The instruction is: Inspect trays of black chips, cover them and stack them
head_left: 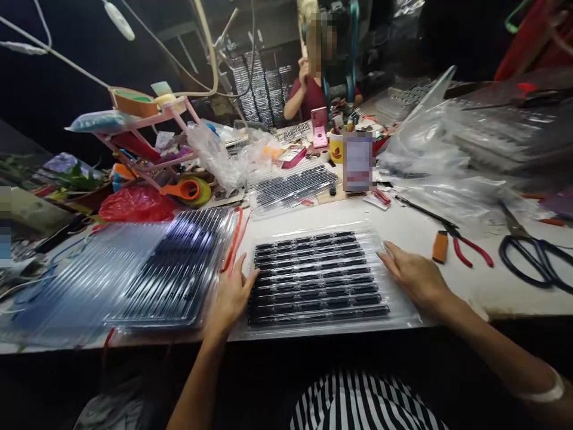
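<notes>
A clear plastic tray (pixel 320 280) with rows of black strips lies flat near the table's front edge. My left hand (pixel 233 292) rests at its left side, fingers apart, the fingertips at the tray's edge. At the tray's right edge is my right hand (pixel 412 275), its fingers closed on the rim near the upper right corner. To the left lies a stack of ribbed clear trays (pixel 179 269), part of it filled with dark strips, with a red strap (pixel 235 239) along its right side.
On the right are an orange lighter (pixel 440 246), red-handled pliers (pixel 470 248), scissors (pixel 532 257) and heaped plastic (pixel 470 143). Behind stand a phone (pixel 358 161) and another filled tray (pixel 293 188). A person (pixel 308 95) sits opposite. Tape rolls lie back left.
</notes>
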Motion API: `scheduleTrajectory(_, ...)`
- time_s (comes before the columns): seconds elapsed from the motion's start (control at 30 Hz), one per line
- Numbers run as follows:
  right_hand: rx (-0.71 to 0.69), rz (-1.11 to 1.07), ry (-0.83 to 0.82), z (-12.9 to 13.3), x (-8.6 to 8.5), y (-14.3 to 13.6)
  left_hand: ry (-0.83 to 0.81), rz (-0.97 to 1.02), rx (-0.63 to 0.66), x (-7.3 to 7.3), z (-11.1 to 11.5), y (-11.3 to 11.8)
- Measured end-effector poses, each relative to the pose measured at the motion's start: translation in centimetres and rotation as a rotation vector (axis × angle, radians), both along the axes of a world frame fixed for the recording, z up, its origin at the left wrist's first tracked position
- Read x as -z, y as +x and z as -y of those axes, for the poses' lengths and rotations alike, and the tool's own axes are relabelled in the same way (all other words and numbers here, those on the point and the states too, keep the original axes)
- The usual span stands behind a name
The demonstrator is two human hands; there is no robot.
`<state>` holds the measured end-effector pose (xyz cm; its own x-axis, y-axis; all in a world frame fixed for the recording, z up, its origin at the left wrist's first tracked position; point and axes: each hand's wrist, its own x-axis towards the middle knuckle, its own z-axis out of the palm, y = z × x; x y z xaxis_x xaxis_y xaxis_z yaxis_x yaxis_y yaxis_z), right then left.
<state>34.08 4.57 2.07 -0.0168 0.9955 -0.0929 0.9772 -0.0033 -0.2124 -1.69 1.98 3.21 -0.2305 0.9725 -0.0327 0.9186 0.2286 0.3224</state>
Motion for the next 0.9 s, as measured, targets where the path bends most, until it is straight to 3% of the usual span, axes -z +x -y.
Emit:
scheduleTrajectory(0.1,-0.055,-0.079,0.173,1.4,1.5,1.0,0.098,0.08,0.122,0.7,2.1,0.0)
scheduleTrajectory(0.2,-0.085,-0.106,0.283,1.3,2.5,0.9,0.142,0.028,0.173,1.3,2.6,0.2)
scheduleTrajectory(0.33,-0.12,0.024,0.411,0.2,2.3,-0.3,0.077,-0.072,0.173,0.9,2.1,0.3)
scheduleTrajectory(0.43,-0.331,0.162,0.498,-0.4,1.6,-1.2,0.078,-0.164,0.183,0.0,1.8,0.7)
scheduleTrajectory(0.53,-0.657,0.202,0.408,-1.8,0.4,-2.3,0.086,-0.298,0.281,-0.9,1.0,1.6)
scheduleTrajectory(0.6,-0.763,0.219,0.297,-3.2,-0.7,-3.6,0.053,-0.362,0.404,-1.4,-0.1,2.3)
scheduleTrajectory(0.7,-0.802,0.24,0.224,-5.5,-2.5,-6.2,0.008,-0.364,0.527,-2.1,-2.4,2.9)
scheduleTrajectory(0.9,-0.807,0.284,0.106,-8.4,-4.7,-11.2,-0.024,-0.424,0.603,-3.0,-7.2,3.3)
